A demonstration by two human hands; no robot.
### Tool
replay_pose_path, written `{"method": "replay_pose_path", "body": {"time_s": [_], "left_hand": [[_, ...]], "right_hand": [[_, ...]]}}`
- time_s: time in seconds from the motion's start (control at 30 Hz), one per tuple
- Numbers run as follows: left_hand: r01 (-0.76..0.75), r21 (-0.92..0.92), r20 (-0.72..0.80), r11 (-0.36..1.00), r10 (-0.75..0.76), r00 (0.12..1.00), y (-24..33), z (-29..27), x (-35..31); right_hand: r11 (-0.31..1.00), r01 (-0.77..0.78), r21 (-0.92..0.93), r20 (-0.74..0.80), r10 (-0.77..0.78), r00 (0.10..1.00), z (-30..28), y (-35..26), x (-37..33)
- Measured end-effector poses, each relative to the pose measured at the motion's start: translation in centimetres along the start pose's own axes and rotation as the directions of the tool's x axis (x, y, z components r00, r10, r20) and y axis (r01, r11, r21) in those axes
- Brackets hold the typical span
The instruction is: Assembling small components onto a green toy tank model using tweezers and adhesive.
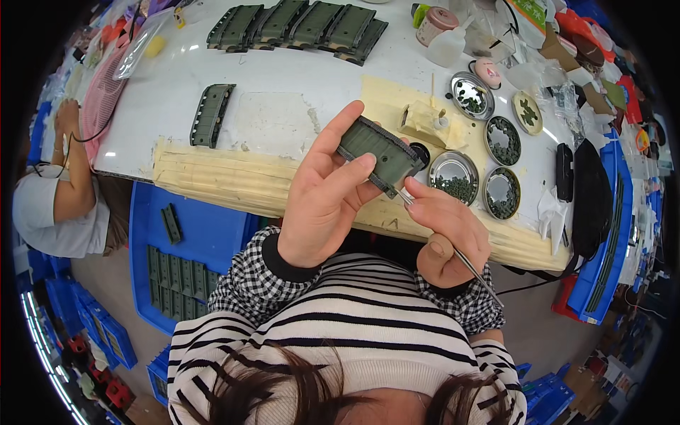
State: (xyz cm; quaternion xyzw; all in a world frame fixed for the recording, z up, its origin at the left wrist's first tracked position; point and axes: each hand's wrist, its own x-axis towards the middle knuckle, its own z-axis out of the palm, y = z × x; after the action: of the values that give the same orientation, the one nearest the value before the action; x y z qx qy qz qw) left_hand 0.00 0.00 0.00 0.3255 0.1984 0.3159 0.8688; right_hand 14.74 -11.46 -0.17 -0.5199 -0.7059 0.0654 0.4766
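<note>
My left hand (322,188) grips a dark green plastic model part (379,156), a rectangular panel with a ribbed edge, tilted above the table's front edge. The thumb presses on its face and the fingers support it from behind. My right hand (450,230) is closed around thin metal tweezers (467,265), whose tip meets the panel's lower right corner. Whether a small piece sits in that tip is hidden. Just beyond the panel lie round metal dishes, the nearest one (453,164) holding tiny green parts.
Similar green panels (294,27) stand in a row at the back, and a single one (212,115) lies at left. A blue bin (142,234) holding more green parts is below left. A tape-covered block (425,124) stands behind my hands. Another person's arm (74,170) is at far left.
</note>
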Motion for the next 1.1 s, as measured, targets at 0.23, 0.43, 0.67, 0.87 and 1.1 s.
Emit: {"method": "replay_pose_path", "body": {"time_s": [0.23, 0.43, 0.67, 0.87, 1.1], "left_hand": [[-0.012, 0.008, 0.013, 1.0, 0.012, 1.0, 0.3, 0.3, 0.0], [-0.008, 0.003, 0.017, 1.0, 0.008, 1.0, 0.2, 0.3, 0.0], [-0.011, 0.004, 0.005, 1.0, 0.011, 1.0, 0.2, 0.3, -0.1], [0.009, -0.019, 0.01, 1.0, -0.009, 1.0, 0.2, 0.0, 0.0], [0.023, -0.023, 0.022, 0.999, -0.022, 1.0, 0.2, -0.1, 0.1]], "right_hand": [[0.999, 0.017, 0.028, -0.01, -0.017, 1.0, -0.2, -0.3, 0.2], [1.0, 0.013, 0.019, 0.019, -0.013, 1.0, -0.6, -0.6, 0.5], [1.0, 0.015, 0.015, 0.027, -0.016, 1.0, -0.6, -0.7, 0.7], [0.999, 0.033, 0.042, 0.054, -0.035, 0.998, -0.8, -0.4, 1.0], [0.998, 0.03, 0.057, 0.053, -0.033, 0.998, -0.8, -0.2, 1.1]]}}
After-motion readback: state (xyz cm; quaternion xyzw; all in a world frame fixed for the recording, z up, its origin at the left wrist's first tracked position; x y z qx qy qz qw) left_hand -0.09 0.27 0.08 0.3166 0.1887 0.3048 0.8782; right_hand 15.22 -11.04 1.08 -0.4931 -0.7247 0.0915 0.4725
